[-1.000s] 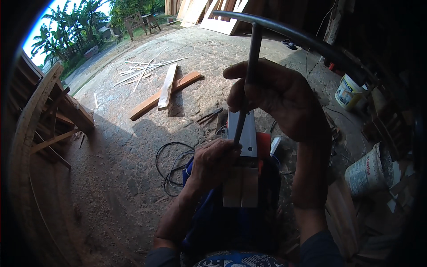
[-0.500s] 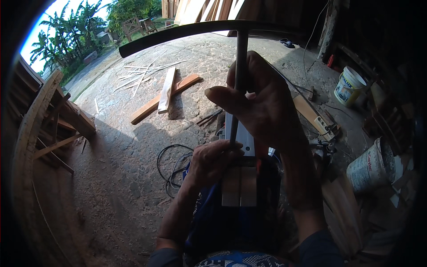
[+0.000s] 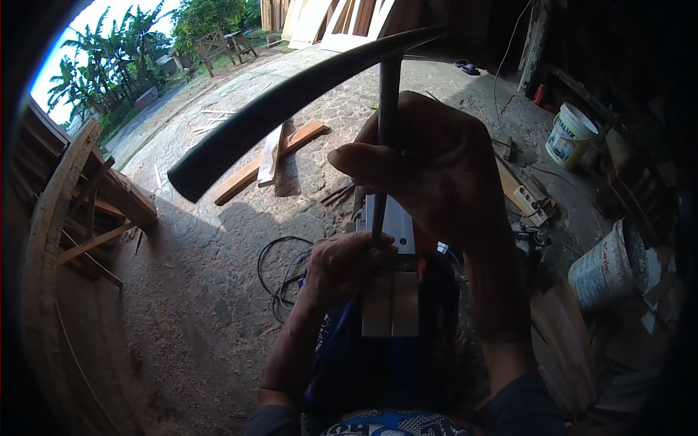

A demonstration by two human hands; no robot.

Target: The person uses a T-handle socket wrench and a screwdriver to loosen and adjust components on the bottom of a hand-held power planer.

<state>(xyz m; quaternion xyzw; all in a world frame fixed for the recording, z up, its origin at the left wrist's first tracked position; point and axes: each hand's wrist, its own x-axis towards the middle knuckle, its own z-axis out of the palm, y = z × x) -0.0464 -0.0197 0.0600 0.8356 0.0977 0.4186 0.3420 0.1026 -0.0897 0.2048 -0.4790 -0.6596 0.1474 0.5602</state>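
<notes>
My right hand (image 3: pixel 436 171) is closed round the upright rod (image 3: pixel 389 109) of a T-shaped tool, thumb on its near side. Its long dark crossbar (image 3: pixel 269 109) slants above the hand, the near left end low and large. Lower down, the fingers of my left hand (image 3: pixel 342 261) are closed round the rod's bottom end. The tip there is hidden. Both hands are over a machine with a pale metal plate (image 3: pixel 400 225) with a small hole. Nearer me lies a brownish flat piece (image 3: pixel 390 305) with a groove down its middle; I cannot tell its material.
Two crossed boards (image 3: pixel 273 156) lie on the rough floor ahead. A coiled cable (image 3: pixel 273 269) is left of the machine. On the right are a power strip (image 3: pixel 529 196), a white-yellow bucket (image 3: pixel 571 138) and a dusty white bucket (image 3: pixel 603 269). A wooden frame (image 3: pixel 54 218) stands at left.
The crossbar has turned: its left end has swung toward me and its right end away. My right hand has shifted slightly with it, while my left hand stays nearly in place.
</notes>
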